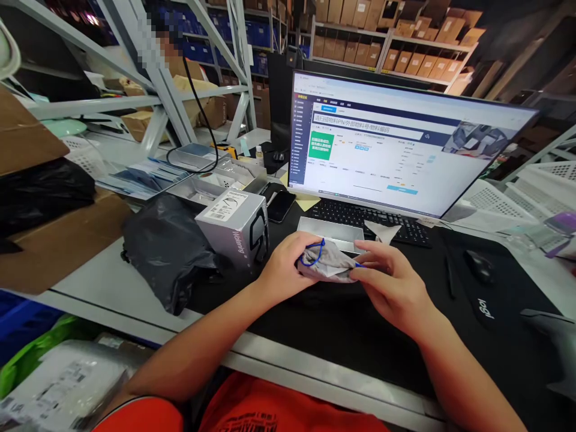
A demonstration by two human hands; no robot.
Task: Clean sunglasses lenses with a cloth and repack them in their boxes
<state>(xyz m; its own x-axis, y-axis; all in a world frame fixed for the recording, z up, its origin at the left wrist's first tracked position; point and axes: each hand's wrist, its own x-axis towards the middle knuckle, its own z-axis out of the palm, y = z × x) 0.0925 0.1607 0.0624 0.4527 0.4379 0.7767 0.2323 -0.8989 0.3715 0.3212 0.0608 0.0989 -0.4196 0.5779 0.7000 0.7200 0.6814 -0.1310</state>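
Your left hand (284,263) has fingers clamped on the grey drawstring pouch (332,270); your right hand's (395,282) pinch its edge. Its cord (321,255) looks slack; whether it's filled, I cannot tell.

hands (285,264) (398,288): 2 | grey pouch (333,261): 1 | lit screen (382,156): 1 | keyboard (330,211): 1 | phone (281,207): 1

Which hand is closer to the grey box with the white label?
Left. The left hand is just right of the grey box, holding the grey pouch; the right hand is farther right, at the pouch's other end.
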